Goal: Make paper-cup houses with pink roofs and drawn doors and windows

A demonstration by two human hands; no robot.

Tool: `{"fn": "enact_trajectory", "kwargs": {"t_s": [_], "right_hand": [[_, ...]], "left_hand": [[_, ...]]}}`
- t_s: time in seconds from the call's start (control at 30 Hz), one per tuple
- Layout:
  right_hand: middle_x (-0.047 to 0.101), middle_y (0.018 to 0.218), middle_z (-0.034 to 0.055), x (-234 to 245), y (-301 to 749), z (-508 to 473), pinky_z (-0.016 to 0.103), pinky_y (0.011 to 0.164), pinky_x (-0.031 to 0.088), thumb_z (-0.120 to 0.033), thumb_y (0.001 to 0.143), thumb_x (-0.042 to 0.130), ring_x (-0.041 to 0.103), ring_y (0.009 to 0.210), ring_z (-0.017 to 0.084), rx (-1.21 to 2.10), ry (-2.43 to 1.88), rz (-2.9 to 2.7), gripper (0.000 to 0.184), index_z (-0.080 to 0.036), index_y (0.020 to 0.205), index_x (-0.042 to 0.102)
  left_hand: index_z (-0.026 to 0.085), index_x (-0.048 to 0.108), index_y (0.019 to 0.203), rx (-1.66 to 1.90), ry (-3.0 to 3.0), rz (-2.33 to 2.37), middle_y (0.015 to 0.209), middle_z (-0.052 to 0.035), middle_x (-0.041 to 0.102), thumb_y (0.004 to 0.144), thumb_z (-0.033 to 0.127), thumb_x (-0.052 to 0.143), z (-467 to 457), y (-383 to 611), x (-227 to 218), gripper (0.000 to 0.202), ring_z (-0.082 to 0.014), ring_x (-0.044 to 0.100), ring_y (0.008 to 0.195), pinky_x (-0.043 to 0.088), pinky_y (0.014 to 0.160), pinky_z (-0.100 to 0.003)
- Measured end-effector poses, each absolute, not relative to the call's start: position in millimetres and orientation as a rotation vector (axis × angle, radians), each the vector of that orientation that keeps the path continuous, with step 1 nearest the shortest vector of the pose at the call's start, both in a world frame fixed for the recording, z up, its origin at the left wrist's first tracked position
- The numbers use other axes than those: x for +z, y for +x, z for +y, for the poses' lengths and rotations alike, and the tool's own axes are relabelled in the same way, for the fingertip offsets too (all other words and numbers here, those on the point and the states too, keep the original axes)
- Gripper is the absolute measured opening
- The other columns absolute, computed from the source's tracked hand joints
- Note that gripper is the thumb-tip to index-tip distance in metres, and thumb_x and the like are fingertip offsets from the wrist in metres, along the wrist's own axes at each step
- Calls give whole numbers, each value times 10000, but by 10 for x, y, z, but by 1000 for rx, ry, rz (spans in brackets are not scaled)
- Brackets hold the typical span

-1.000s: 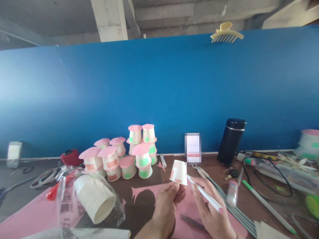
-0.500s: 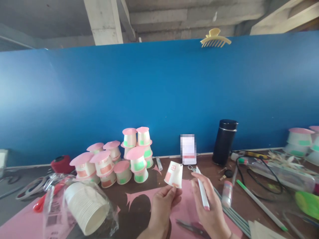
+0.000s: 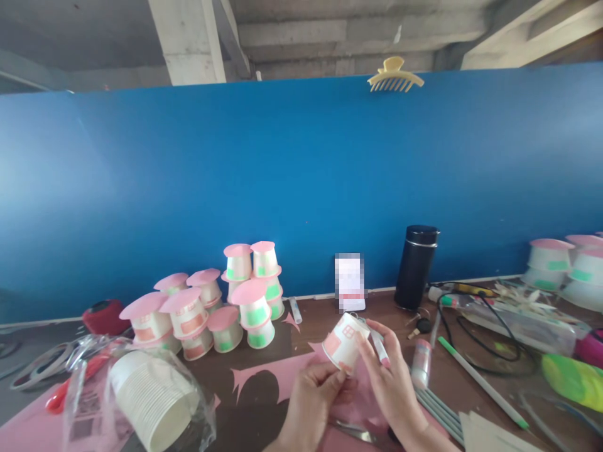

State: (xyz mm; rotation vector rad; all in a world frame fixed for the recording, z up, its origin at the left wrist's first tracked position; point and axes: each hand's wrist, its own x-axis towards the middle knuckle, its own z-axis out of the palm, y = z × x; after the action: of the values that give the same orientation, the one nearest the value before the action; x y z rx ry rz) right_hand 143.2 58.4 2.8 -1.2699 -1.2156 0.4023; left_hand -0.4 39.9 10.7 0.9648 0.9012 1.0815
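A white paper cup (image 3: 340,342) with a pinkish-red window and patches drawn on its side is tilted upside down in front of me. My left hand (image 3: 315,402) pinches it by the rim at the lower edge. A white marker (image 3: 379,349) with a pink end lies in the grip of my right hand (image 3: 387,383), whose fingers also touch the cup's right side. Below the hands, scissors (image 3: 353,431) rest on pink paper (image 3: 264,371), partly hidden by my hands.
Decorated cups with pink paper tops (image 3: 249,295) are stacked at the left. A bagged stack of plain cups (image 3: 153,398) lies nearer. A phone (image 3: 349,282), a black flask (image 3: 417,267), a glue stick (image 3: 421,364), a green-ended marker (image 3: 483,382) and a cable (image 3: 475,336) are also on the table.
My right hand has moved left and up against the cup, its marker now behind the fingers. The cup has turned and tilted further to the right. The view has shifted slightly.
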Motion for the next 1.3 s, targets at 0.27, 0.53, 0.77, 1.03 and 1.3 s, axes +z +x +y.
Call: {"fn": "enact_trajectory", "kwargs": {"t_s": [0.27,0.53,0.77,1.03,1.3], "right_hand": [[621,969,67,57,1481,624,295,641,517,-522,818,601,636,817,217,302,-1328,-1137,434,-213,1103,495],[598,1057,70,25,1444,609,347,755,515,-462,797,650,630,929,247,242,-1345,-1250,464,-232,1160,474],[615,1062,64,14,1360,544,344,778,542,-398,840,626,655,903,219,288,-1286,-1426,405,-239,1170,453],[518,1279,131,59,1403,514,454,980,461,-331,898,553,545,1176,267,192,-1168,-1445,407,-220,1268,427],[618,1223,116,122,1309,292,364,932,524,-184,955,433,610,1111,238,129,-977,-1695,360,-210,1312,469]], "left_hand": [[193,763,926,1234,1323,1236,796,-82,730,786,399,647,436,-102,66,274,-218,650,698,488,610,-273],[242,748,890,1520,1403,1333,936,-85,723,790,370,653,520,-303,120,189,-227,666,800,477,713,-273],[247,728,927,1546,1610,1473,972,-80,716,833,322,599,550,-393,203,176,-240,628,932,445,835,-296],[262,749,884,1219,2091,1533,906,-94,689,820,223,580,638,-429,46,185,-281,550,866,386,816,-386],[216,714,845,974,2280,1748,860,-62,659,837,131,529,659,-397,-47,204,-251,555,859,442,785,-382]]}}
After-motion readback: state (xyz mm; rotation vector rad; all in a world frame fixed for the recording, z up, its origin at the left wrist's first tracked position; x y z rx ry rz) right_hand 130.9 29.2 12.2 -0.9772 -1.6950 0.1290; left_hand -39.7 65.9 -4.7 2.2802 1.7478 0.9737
